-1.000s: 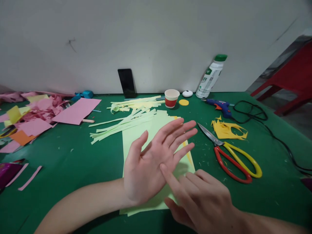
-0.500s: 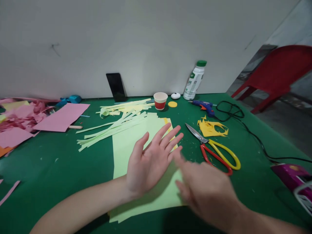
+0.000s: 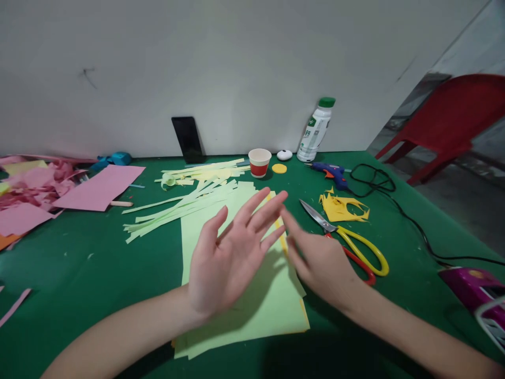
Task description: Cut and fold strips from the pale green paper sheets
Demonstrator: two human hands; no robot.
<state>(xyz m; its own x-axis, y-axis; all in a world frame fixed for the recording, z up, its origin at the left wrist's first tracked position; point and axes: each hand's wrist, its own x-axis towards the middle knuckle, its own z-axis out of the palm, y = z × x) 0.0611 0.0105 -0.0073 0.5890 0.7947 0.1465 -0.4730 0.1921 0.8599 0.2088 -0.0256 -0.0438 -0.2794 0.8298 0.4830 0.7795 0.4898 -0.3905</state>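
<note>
My left hand [image 3: 232,258] is held palm up above a stack of light green paper sheets [image 3: 272,310], fingers spread and nothing in it. From the right comes my right hand [image 3: 321,260], slightly blurred. Its index finger is stretched out to the fingertips of the left hand; thumb and index finger are apart, the other fingers are partly hidden, and no object shows in it. Large scissors [image 3: 329,226] with one yellow and one red handle lie just beyond the right hand, which covers part of the red handle. Cut green paper strips [image 3: 185,208] lie behind the left hand.
Pink paper [image 3: 100,187] and scraps lie at left. Along the wall stand a phone [image 3: 188,139], a paper cup [image 3: 259,163] and a bottle [image 3: 315,129]. A yellow disc [image 3: 279,168], a glue gun [image 3: 329,172] with cable and yellow scraps [image 3: 343,207] lie at right.
My left hand has shifted slightly left. My right hand has moved up, its index finger going from the left little finger to the tips of the longer fingers.
</note>
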